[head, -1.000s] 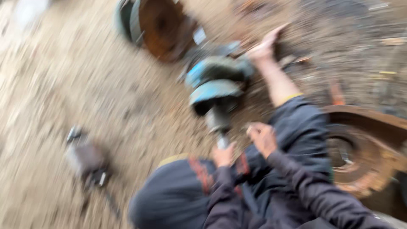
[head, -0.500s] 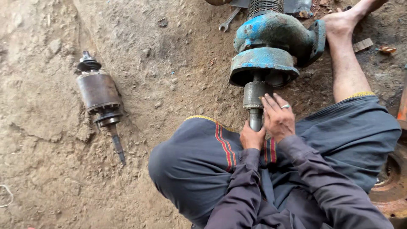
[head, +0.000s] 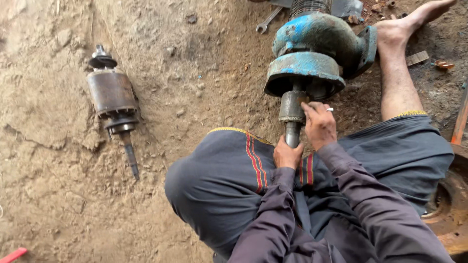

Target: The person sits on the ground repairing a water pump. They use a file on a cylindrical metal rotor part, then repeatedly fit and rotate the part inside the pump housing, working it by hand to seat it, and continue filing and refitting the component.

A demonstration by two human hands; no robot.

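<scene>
Both hands on pump shaft (head: 291,119): left hand (head: 286,155) gripping end, right hand (head: 319,124) alongside.

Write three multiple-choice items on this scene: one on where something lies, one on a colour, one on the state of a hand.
1. Where does the rusty rotor lie?
A. On the dirt to the left of the person's knee
B. On top of the pump
C. In the person's lap

2. What colour is the pump housing?
A. Red
B. Blue
C. Yellow

3. What is the left hand doing?
A. Resting flat on the ground
B. Holding a wrench
C. Gripping the end of the pump shaft

Answers:
1 A: it lies on bare soil, apart from the pump.
2 B: worn blue paint covers it.
3 C: its fingers close around the shaft tip, while the right hand rests on the shaft.
</scene>
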